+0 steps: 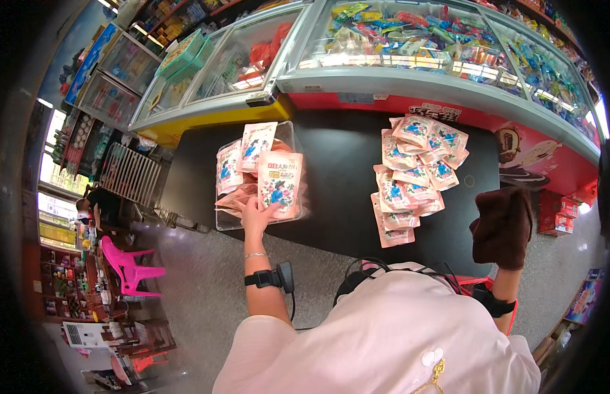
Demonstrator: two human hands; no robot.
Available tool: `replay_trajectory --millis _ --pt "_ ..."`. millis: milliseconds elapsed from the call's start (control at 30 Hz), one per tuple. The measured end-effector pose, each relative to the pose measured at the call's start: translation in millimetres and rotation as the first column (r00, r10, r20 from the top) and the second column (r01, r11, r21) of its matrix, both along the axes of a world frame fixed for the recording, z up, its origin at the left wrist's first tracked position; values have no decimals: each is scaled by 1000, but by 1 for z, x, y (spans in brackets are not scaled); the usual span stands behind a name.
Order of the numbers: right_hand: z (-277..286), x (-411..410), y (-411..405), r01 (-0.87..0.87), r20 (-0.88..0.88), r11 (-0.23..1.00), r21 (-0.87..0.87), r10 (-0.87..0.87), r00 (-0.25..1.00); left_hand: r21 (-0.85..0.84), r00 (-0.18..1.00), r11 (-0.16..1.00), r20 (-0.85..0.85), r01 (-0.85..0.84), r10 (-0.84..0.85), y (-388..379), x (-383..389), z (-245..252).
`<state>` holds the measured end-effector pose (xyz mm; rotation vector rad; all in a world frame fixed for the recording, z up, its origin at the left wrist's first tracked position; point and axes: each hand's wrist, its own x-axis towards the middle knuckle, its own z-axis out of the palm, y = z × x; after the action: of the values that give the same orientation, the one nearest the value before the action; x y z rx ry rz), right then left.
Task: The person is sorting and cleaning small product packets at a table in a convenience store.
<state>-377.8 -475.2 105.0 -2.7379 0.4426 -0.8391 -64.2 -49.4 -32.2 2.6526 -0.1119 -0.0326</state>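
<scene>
My left hand (258, 216) grips the lower edge of a pink printed pouch (280, 184), held over a clear plastic bin (296, 133) of similar pouches at the left of the black table (334, 172). Another pouch (257, 145) stands upright at the bin's back, beside one leaning at its left side. At the table's right lies a loose, overlapping pile of the same pouches (413, 172). Right of that pile, a dark brown cloth (502, 226) covers my right hand, whose fingers are hidden beneath it.
Glass-topped chest freezers (433, 81) with colourful packets run along the table's far side. Green baskets (184, 54) stand on the left freezer. Red boxes (556, 214) sit on the floor at right. A pink plastic chair (130, 268) and a bending person (105, 207) are at far left.
</scene>
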Motion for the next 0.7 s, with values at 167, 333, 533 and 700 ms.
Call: replay_trajectory --millis 167,333,533,700 --pt "5 14 1 -77 109 997 -11 78 991 -570 995 821 -61 30 -79 -6 0 25" --pt "-14 18 -4 -143 108 957 254 119 987 -500 972 834 135 232 -190 2 -6 94" --pt "-14 17 -12 -169 -31 979 113 173 984 27 805 840 269 542 -528 -7 -14 169" --pt "-55 14 -29 -90 105 885 457 47 993 139 709 723 142 677 -691 -23 2 133"
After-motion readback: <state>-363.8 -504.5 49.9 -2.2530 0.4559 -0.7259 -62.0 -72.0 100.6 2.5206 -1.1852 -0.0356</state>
